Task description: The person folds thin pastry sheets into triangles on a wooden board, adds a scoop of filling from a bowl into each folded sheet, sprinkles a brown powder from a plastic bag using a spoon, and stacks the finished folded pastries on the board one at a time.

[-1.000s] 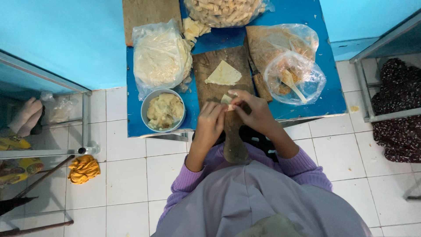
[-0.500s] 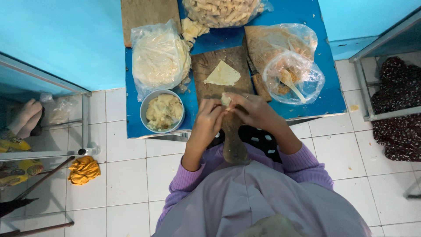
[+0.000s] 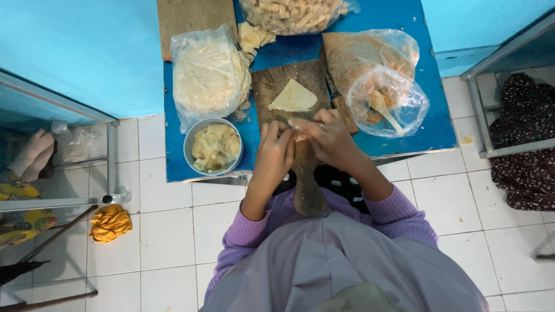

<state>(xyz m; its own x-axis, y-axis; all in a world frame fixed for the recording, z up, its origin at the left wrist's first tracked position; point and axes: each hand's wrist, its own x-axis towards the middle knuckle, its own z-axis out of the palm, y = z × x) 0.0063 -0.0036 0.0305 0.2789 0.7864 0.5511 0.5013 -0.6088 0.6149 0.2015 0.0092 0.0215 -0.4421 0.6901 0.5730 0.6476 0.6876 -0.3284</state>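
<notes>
Down at the near edge of the blue surface, both forearms in lilac knitted sleeves reach forward and bend inward so the hands meet over the wooden board. The left hand is curled, fingers bent toward the middle, pinching one side of a small pale dough piece. The right hand lies across from it, fingers folded over the piece's other side, so both are closed on it. The piece is mostly hidden between the fingertips; which way it points cannot be told.

The board is dark, worn wood, its long axis running from far to near, with a narrow handle that overhangs the surface edge toward the person. On its far part lies a flat, thin triangular wrapper, pale yellow, one corner pointing far.

Left of the hands stands a round metal bowl of lumpy, creamy filling. Beyond it is a crinkled clear bag of wrappers. Right of the board sits a clear plastic bag of crumbs with a pale spoon inside, resting on a second wooden board.
</notes>
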